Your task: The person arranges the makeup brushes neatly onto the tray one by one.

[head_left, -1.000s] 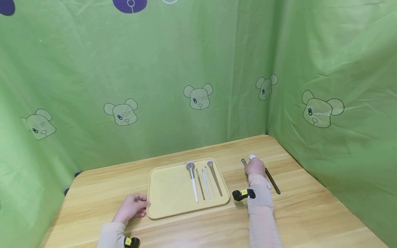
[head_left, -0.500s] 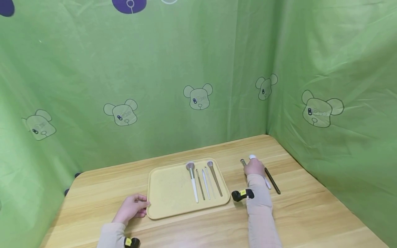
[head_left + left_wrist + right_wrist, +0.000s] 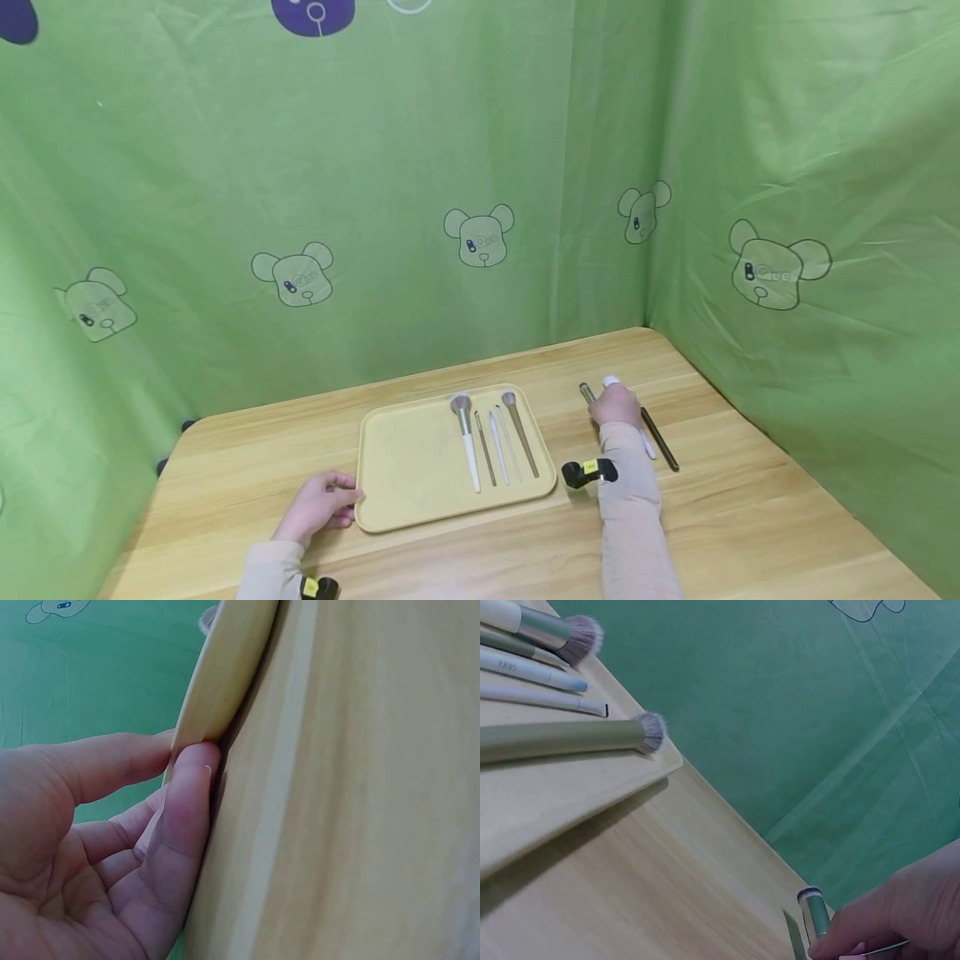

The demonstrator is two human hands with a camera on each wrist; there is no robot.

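Note:
My left hand (image 3: 317, 506) pinches the near left rim of a yellow tray (image 3: 405, 467), thumb and finger on its edge in the left wrist view. Several makeup brushes lie side by side on the tray's right part, among them a fluffy white-handled brush (image 3: 468, 446) and a brown-handled brush (image 3: 522, 440). To the right of the tray, my right hand (image 3: 617, 406) reaches down and grips a green makeup brush (image 3: 817, 913), whose dark-tipped end sticks out past the fingers. The rest of that brush is hidden by the hand.
Beside the right hand lies a white-handled item (image 3: 648, 448), with a white rounded end (image 3: 611, 381) showing beyond the hand. A dark stick (image 3: 660, 439) lies further right on the wooden table (image 3: 750, 517). Green curtains (image 3: 390, 167) hang behind and to the right.
The far end of the green makeup brush has shifted slightly left under my right hand. My left hand and the tray have stayed in place.

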